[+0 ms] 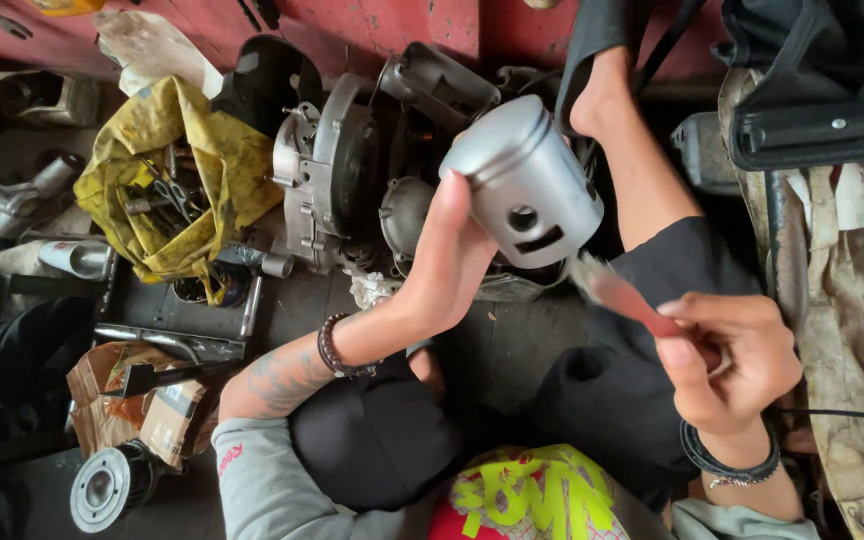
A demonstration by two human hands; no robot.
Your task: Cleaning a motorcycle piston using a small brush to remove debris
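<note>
— What's biggest in my view from here?

— The grey metal engine casing [327,180] lying on the dark floor [512,350], with a crumpled yellow cloth [177,160] full of small tools to its left. A torn brown cardboard box [137,400] sits nearer, at lower left, and a round grey metal hub [102,487] lies below it.

— And what am I holding?

— My left hand [442,265] is raised over the casing, its grip closed on a silver cylindrical metal piston [527,180], fingers behind it and thumb up along its near side. The piston is off the floor, tilted, its pin hole facing me.

— The other hand?

— My right hand [732,355] has its grip closed around the red handle of a small brush [617,290], whose blurred bristles sit just below the piston's skirt; whether they touch it, I cannot tell.
</note>
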